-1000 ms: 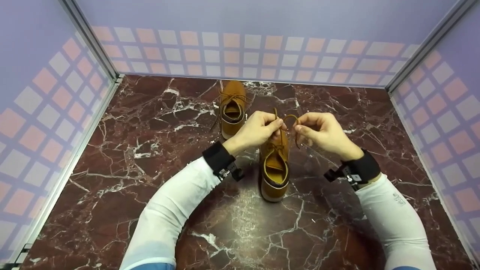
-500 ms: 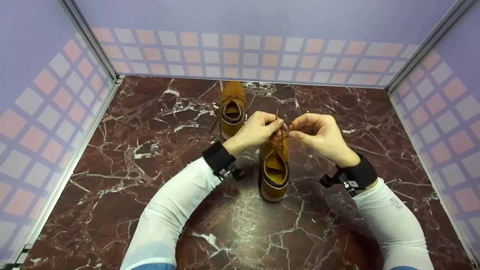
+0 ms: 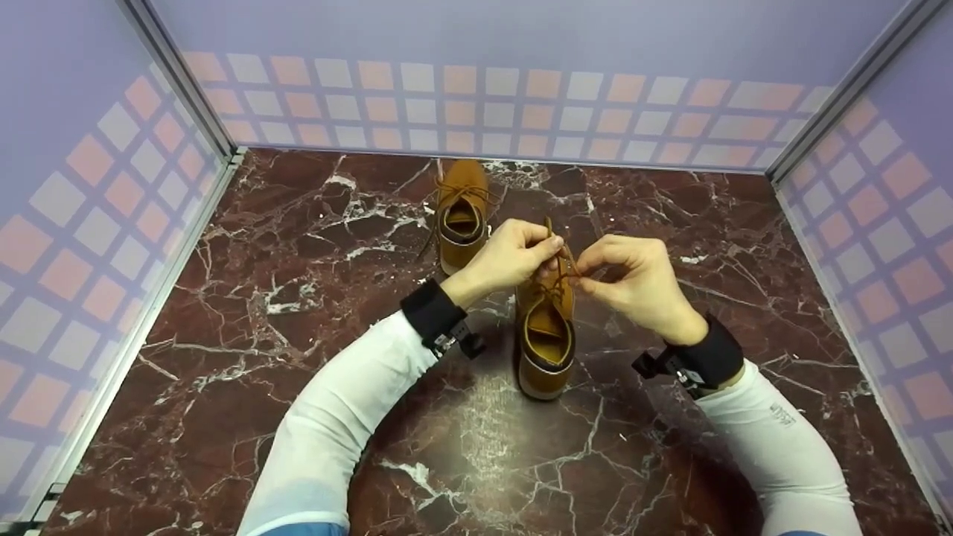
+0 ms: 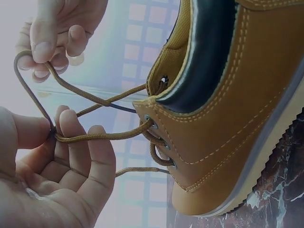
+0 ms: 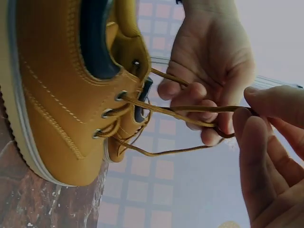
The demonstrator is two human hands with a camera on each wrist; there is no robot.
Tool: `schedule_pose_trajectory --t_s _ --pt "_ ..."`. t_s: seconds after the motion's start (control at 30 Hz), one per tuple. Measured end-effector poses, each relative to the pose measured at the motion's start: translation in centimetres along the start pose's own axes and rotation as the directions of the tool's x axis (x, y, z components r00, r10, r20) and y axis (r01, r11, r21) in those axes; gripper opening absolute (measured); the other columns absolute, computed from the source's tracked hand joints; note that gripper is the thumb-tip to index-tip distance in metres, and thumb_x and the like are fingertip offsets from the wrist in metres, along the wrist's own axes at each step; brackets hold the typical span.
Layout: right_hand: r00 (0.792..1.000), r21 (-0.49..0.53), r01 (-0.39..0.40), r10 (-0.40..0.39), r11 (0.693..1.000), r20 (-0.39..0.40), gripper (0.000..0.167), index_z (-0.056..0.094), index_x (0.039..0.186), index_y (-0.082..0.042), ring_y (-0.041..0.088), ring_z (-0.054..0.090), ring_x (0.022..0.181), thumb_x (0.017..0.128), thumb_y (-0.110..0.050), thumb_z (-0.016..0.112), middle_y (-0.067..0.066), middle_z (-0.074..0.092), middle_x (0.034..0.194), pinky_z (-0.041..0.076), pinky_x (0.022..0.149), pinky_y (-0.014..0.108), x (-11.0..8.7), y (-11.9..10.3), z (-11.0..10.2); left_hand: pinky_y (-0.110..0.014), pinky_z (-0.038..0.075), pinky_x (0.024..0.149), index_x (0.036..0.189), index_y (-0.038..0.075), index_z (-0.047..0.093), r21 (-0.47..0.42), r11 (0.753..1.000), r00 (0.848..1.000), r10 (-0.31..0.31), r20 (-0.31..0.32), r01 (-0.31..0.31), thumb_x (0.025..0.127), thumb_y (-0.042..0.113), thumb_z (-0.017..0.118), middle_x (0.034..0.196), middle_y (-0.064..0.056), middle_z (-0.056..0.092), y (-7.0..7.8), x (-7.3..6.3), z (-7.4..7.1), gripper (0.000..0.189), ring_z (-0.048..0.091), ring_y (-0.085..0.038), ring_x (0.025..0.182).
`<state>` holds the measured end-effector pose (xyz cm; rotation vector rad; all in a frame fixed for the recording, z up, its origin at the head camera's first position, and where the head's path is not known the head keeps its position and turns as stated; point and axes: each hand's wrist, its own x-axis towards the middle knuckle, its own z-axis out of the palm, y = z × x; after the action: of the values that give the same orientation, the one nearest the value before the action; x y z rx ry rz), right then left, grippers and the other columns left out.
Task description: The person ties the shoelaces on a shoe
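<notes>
A tan lace-up shoe [image 3: 542,376] stands upright on the marbled surface, its opening facing the person. Above its toe, my left hand [image 3: 512,257] pinches a brown shoelace [image 4: 95,137] between thumb and fingers; in the left wrist view the lace runs taut to the top eyelet. Just to the right, my right hand [image 3: 633,281] pinches another stretch of lace between thumb and forefinger. Between the two hands the lace makes a bend, and strands cross in front of the shoe's tongue. In the head view the fingers partly hide the toe and the lace.
A second tan shoe [image 3: 463,212], its laces tied in a bow, stands farther back and to the left. Purple panels [image 3: 491,30] with pink and white squares enclose the back and both sides of the marbled surface [image 3: 313,238].
My right hand has moved left toward the left hand, then slightly down toward the person, with the lace. The wide lace arc between the hands has shrunk. My left hand has stayed nearly still.
</notes>
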<state>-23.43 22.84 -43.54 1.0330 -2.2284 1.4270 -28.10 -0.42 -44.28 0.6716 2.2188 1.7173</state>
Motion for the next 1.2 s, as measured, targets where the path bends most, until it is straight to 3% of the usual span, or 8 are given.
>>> schedule_pose_trajectory --t_s 0.2,0.37,0.5,0.67,0.77,0.9,1.03,1.2 --pt "0.981 -0.197 0.192 -0.187 0.962 0.044 0.027 0.085 0.088 -0.007 0.021 0.078 0.08 0.077 0.018 0.086 0.011 0.083 0.093 0.061 0.08 0.011 -0.4 0.5 1.4 -0.018 0.049 0.056 0.101 -0.002 0.082 0.001 1.0 0.999 0.031 0.005 -0.031 0.115 0.015 0.064 0.07 0.009 0.069 0.3 -0.2 -0.1 0.029 0.062 -0.009 0.061" --pt "0.957 -0.335 0.283 -0.243 0.899 0.157 0.024 0.085 0.093 -0.005 0.025 0.08 0.084 0.077 0.014 0.086 0.011 0.082 0.098 0.068 0.08 0.028 -0.9 1.5 2.2 -0.019 0.05 0.056 0.098 -0.003 0.081 -0.023 0.999 0.999 0.039 0.014 -0.039 0.115 0.014 0.063 0.069 0.008 0.069 0.3 -0.4 -0.1 0.03 0.062 -0.007 0.061" --pt "0.972 -0.345 0.201 -0.142 0.917 0.189 0.021 0.085 0.097 -0.003 0.022 0.076 0.075 0.08 0.009 0.078 0.011 0.082 0.096 0.065 0.067 0.032 -1.1 2.1 1.8 -0.023 0.054 0.058 0.1 -0.003 0.081 -0.029 0.999 0.999 0.027 0.02 -0.027 0.115 0.013 0.063 0.07 0.008 0.07 0.2 -0.6 -0.2 0.029 0.064 -0.007 0.061" --pt "0.992 -0.362 -0.098 0.119 0.927 0.038 0.015 0.087 0.094 -0.004 0.012 0.069 0.062 0.091 -0.001 0.073 0.01 0.085 0.083 0.053 0.059 0.016 -1.1 2.7 1.2 -0.023 0.057 0.059 0.1 -0.001 0.081 0.001 1.0 1.0 0.0 0.005 0.0 0.115 0.015 0.063 0.073 0.008 0.072 0.1 -0.9 -0.3 0.028 0.066 -0.009 0.063" --pt "0.938 -0.312 -0.32 0.346 0.895 0.031 0.026 0.085 0.085 -0.003 0.006 0.065 0.052 0.105 -0.015 0.073 0.013 0.081 0.071 0.044 0.048 0.014 -1.1 3.4 1.1 -0.022 0.056 0.059 0.101 0.0 0.082 0.01 1.0 1.0 -0.01 0.008 0.01 0.115 0.014 0.063 0.074 0.006 0.072 0.2 -1.1 -0.3 0.027 0.066 -0.01 0.064" --pt "0.795 -0.197 -0.554 0.584 0.809 0.163 0.047 0.08 0.08 0.003 0.011 0.068 0.046 0.112 -0.03 0.068 0.014 0.076 0.063 0.053 0.043 0.025 -0.9 4.5 1.1 -0.021 0.055 0.059 0.101 0.0 0.083 0.02 1.0 1.0 0.007 0.03 -0.008 0.114 0.013 0.063 0.076 0.002 0.075 0.4 -1.4 -0.1 0.027 0.067 -0.01 0.064" --pt "0.674 -0.141 -0.67 0.677 0.729 0.296 0.04 0.079 0.085 0.002 0.014 0.071 0.05 0.109 -0.028 0.07 0.004 0.076 0.063 0.06 0.048 0.029 -0.4 5.0 1.3 -0.02 0.054 0.058 0.1 0.002 0.083 0.031 0.999 0.998 0.033 0.057 -0.035 0.114 0.013 0.063 0.077 0.002 0.076 0.5 -1.6 0.0 0.027 0.066 -0.01 0.064" --pt "0.639 -0.167 -0.684 0.694 0.71 0.332 0.039 0.081 0.086 -0.002 0.013 0.071 0.052 0.107 -0.035 0.076 -0.002 0.075 0.062 0.06 0.049 0.029 0.0 5.2 1.6 -0.02 0.052 0.057 0.099 0.003 0.083 0.047 0.998 0.997 0.034 0.072 -0.037 0.113 0.014 0.063 0.075 0.004 0.074 0.3 -1.9 0.0 0.027 0.065 -0.008 0.063"
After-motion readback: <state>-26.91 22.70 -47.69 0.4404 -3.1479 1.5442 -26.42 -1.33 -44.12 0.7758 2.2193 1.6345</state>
